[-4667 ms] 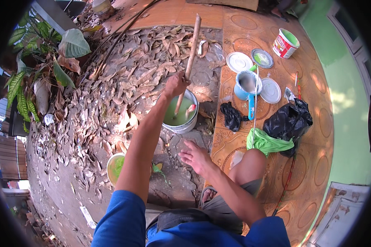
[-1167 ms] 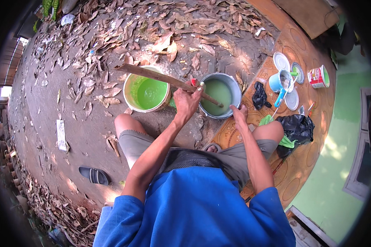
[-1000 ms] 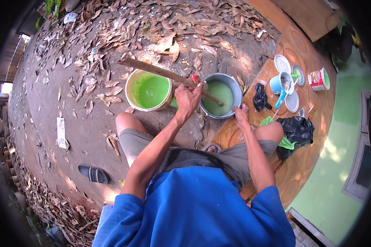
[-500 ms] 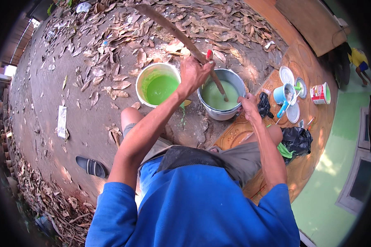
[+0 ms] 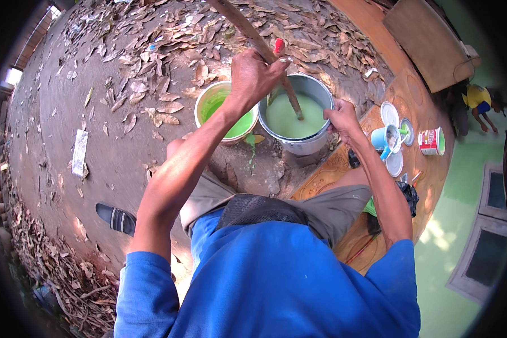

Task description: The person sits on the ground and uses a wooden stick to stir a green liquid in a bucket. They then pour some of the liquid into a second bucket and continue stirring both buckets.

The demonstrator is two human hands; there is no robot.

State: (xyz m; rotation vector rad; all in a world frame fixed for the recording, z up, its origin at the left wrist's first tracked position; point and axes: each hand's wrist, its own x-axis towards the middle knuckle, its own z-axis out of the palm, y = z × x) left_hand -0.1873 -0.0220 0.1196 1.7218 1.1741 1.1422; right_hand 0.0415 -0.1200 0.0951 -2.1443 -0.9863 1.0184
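Note:
My left hand (image 5: 256, 76) is closed around a long wooden stick (image 5: 236, 22), together with a small red-topped item (image 5: 279, 47) I cannot make out fully. The stick slants down into pale green liquid (image 5: 283, 112) in a grey-white bucket (image 5: 305, 145). My right hand (image 5: 340, 118) grips that bucket's right rim, thumb toward the inside. To the left, partly hidden by my left arm, stands a cream bucket (image 5: 244, 133) of brighter green liquid (image 5: 213, 104).
On orange tiles at right lie a blue dipper (image 5: 384, 136), pale lids (image 5: 395, 164), a red-white tub (image 5: 428, 142) and plastic bags (image 5: 408, 198). A person in yellow (image 5: 477, 99) bends by the green wall (image 5: 463, 205). Dry leaves, a board (image 5: 422, 42) and a sandal (image 5: 115, 218) surround me.
My left hand and the stick have risen, the stick now steeper. The right-hand bucket sits differently in view as my right hand grips it. The person in yellow has come into sight.

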